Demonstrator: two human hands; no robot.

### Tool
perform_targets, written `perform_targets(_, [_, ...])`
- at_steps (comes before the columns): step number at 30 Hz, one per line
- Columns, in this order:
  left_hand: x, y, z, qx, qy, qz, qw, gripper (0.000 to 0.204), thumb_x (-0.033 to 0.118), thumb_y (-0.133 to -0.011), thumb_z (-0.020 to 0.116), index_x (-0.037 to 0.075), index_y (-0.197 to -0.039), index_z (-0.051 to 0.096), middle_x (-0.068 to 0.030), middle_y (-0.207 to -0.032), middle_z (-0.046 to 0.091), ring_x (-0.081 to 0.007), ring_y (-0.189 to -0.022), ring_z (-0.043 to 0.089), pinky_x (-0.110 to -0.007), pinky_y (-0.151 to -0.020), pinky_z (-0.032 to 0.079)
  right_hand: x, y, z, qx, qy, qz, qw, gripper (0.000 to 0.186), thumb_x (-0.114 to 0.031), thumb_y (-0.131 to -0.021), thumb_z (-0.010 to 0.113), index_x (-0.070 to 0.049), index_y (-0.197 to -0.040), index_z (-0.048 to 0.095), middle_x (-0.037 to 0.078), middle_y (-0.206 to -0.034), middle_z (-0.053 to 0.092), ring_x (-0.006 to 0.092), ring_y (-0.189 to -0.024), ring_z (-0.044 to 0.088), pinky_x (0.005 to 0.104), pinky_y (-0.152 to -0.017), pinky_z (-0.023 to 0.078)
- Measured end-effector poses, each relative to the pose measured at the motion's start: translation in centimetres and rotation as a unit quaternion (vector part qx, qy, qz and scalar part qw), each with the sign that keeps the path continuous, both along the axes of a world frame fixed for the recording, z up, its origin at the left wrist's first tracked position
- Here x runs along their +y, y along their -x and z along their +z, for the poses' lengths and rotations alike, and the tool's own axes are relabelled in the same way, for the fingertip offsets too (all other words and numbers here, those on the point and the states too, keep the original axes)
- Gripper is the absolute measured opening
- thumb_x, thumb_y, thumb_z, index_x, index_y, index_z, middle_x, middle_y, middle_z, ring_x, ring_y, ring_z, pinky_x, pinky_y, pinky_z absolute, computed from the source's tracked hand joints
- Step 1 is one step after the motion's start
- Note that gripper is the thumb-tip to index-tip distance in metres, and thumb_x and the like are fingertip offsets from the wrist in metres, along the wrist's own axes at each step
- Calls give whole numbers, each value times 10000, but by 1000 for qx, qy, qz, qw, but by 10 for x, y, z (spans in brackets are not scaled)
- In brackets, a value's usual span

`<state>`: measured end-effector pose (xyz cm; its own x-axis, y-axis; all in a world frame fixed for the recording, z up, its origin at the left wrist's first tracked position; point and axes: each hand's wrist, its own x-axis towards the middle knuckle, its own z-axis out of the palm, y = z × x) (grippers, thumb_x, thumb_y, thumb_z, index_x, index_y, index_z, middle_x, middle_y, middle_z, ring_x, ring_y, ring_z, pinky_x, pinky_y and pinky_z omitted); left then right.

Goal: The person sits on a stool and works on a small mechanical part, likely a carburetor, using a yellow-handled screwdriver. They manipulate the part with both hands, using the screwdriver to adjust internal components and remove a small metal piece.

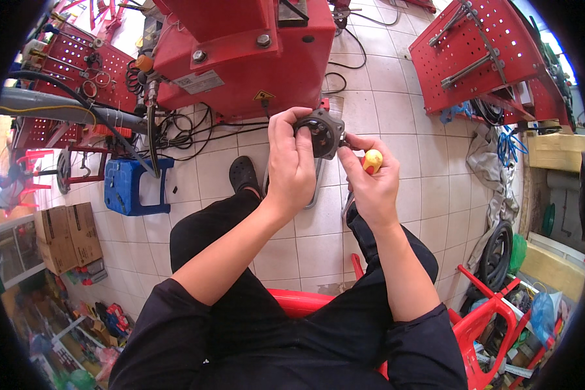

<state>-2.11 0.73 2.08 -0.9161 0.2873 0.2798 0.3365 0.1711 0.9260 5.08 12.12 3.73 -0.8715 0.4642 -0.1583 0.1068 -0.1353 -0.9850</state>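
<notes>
My left hand (pixel 288 159) grips a dark, round metal housing (pixel 331 133) with a lobed flange rim, its hollow face turned up toward me. The left thumb rests on its inner side, where small parts show too dimly to name. Closed in my right hand (pixel 377 192) is a screwdriver (pixel 372 160) with a yellow and red handle. The right fingertips are at the housing's right edge, by a small metal piece there. Where the screwdriver's tip sits I cannot make out. Both hands are held above the floor between my knees.
Ahead stands a big red machine base (pixel 240 71) with bolts, with black cables (pixel 188 133) on the tiled floor beside it. A blue stool (pixel 133 186) and cardboard boxes (pixel 66 234) are at the left. Red perforated panels (pixel 474 55) rise on both sides; a red chair (pixel 484 331) is lower right.
</notes>
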Motion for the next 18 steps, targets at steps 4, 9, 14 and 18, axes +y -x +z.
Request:
perform_targets(4, [2, -2, -6, -83, -76, -5, 994, 211, 76, -944, 370, -12, -1119, 451, -119, -1046, 437, -205, -944, 469, -298, -865, 388, -3, 1, 2, -5, -7, -1, 1000, 178, -50, -857, 639, 17, -1012, 585, -34, -774, 571, -13, -647, 463, 136, -545, 381])
perform_targets(9, [3, -4, -12, -108, -85, -4, 990, 215, 67, -944, 359, -7, -1126, 447, -98, -1051, 436, -162, -931, 468, -273, -851, 394, -2, 0, 3, -9, -28, 4, 1000, 166, -57, -859, 638, 20, -994, 581, -28, -786, 572, -5, -660, 459, 144, -554, 391])
perform_targets(14, [4, -3, -16, -135, -105, -10, 985, 212, 71, -950, 362, -4, -1129, 445, -82, -1048, 458, -133, -895, 480, -253, -824, 409, 1, 1, 0, -14, -44, 8, 999, 167, -68, -854, 645, 22, -980, 582, -17, -792, 575, 3, -670, 463, 155, -555, 398])
perform_targets(18, [5, -1, -17, -203, -181, -40, 961, 212, 94, -966, 363, 9, -1146, 435, -58, -1059, 488, -112, -880, 496, -242, -826, 421, 0, 1, 3, -4, -30, 10, 999, 178, -74, -850, 652, 25, -982, 586, -9, -807, 580, 8, -683, 473, 160, -568, 406])
